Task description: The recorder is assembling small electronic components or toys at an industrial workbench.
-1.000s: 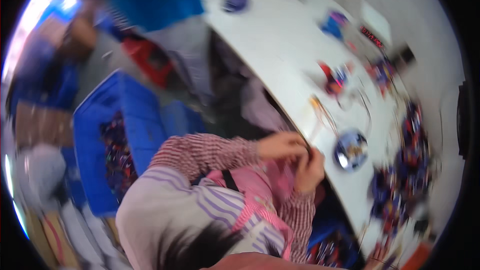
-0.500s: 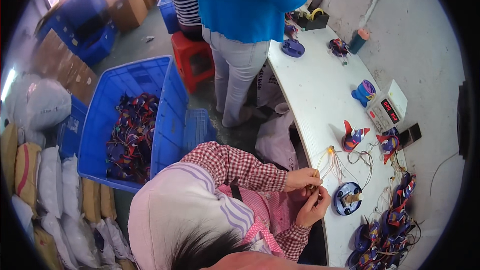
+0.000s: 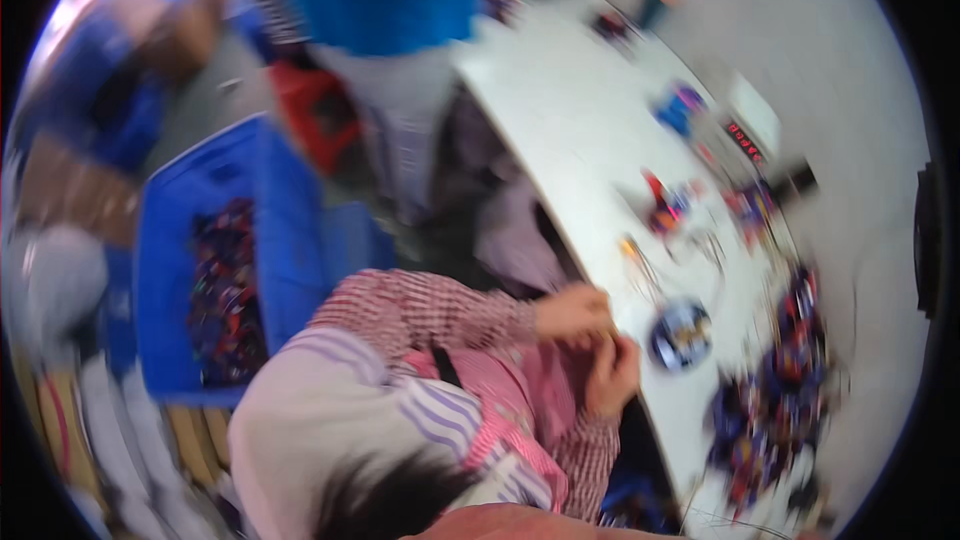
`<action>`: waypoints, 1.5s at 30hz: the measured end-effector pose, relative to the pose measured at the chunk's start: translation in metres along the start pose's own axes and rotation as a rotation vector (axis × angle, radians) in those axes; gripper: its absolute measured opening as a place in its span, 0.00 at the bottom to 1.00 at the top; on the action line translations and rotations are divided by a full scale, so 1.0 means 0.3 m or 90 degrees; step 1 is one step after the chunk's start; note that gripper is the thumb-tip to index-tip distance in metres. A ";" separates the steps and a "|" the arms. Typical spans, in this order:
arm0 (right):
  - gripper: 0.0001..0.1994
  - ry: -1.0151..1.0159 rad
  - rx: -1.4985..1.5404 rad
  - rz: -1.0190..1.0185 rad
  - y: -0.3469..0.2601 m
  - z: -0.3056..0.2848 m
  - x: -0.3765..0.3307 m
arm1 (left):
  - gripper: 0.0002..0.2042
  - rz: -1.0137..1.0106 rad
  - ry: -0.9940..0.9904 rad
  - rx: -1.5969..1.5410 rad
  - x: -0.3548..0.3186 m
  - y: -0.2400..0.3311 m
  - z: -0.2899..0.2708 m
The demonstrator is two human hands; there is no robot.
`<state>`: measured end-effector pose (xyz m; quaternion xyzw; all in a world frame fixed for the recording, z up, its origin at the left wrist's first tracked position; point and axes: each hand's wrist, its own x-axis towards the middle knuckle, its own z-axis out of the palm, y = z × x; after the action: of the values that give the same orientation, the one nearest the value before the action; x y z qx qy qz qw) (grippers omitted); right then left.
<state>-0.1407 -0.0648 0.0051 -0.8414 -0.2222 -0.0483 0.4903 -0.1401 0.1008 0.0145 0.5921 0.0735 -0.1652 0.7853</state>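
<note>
My left hand (image 3: 576, 312) and my right hand (image 3: 613, 376) meet at the near edge of the white table (image 3: 560, 130). The fingers of both are closed and pinched together, but blur hides what is between them. Just beyond my hands lies a round blue part (image 3: 681, 335) with a pale rim and a tan piece in its middle. Thin wires (image 3: 645, 270) with a yellow-orange end are spread behind it. Farther along is a red and purple figure-like part (image 3: 663, 208).
Several wired red and purple parts (image 3: 770, 410) are heaped along the wall side. A white instrument with a red display (image 3: 742, 135) stands farther back. On the left, a blue crate (image 3: 290, 200) holds many similar parts. A person in a blue top (image 3: 385, 0) stands at the table's far end.
The whole view has swung and blurred, so table, crate and person sit farther left in the picture. My hands remain together at the table edge.
</note>
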 end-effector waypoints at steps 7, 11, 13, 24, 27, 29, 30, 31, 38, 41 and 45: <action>0.07 0.074 -0.007 -0.057 -0.023 0.031 0.026 | 0.04 -0.048 0.000 0.001 -0.005 0.014 -0.033; 0.07 0.077 0.005 -0.088 -0.021 0.033 0.034 | 0.03 -0.057 0.004 -0.029 0.009 0.017 -0.035; 0.07 0.066 0.000 -0.091 -0.019 0.032 0.036 | 0.03 -0.047 0.014 -0.005 0.008 0.022 -0.032; 0.09 0.092 -0.005 -0.115 -0.012 0.049 0.034 | 0.04 -0.003 0.060 -0.016 0.007 -0.008 -0.014; 0.09 0.101 -0.012 -0.120 -0.015 0.052 0.041 | 0.04 0.006 0.063 -0.029 0.006 -0.003 -0.010; 0.09 0.110 -0.020 -0.126 -0.019 0.054 0.043 | 0.04 0.018 0.065 -0.042 0.005 -0.001 -0.007; 0.09 0.110 -0.020 -0.125 -0.020 0.055 0.043 | 0.04 0.017 0.065 -0.043 0.005 -0.002 -0.007; 0.10 0.107 -0.023 -0.124 -0.021 0.055 0.042 | 0.04 0.020 0.067 -0.045 0.006 -0.005 -0.008; 0.11 0.106 -0.034 -0.129 -0.004 0.065 0.040 | 0.04 0.029 0.088 -0.052 0.014 -0.011 -0.001; 0.11 0.112 -0.040 -0.126 0.009 0.063 0.056 | 0.04 0.025 0.081 -0.041 0.030 -0.005 -0.003; 0.11 0.116 -0.052 -0.112 0.015 0.042 0.071 | 0.05 0.016 0.046 -0.010 0.086 0.025 -0.010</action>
<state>-0.1214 -0.0491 0.0013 -0.8300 -0.2474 -0.1762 0.4679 -0.1133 0.1009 0.0123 0.5924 0.0958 -0.1329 0.7888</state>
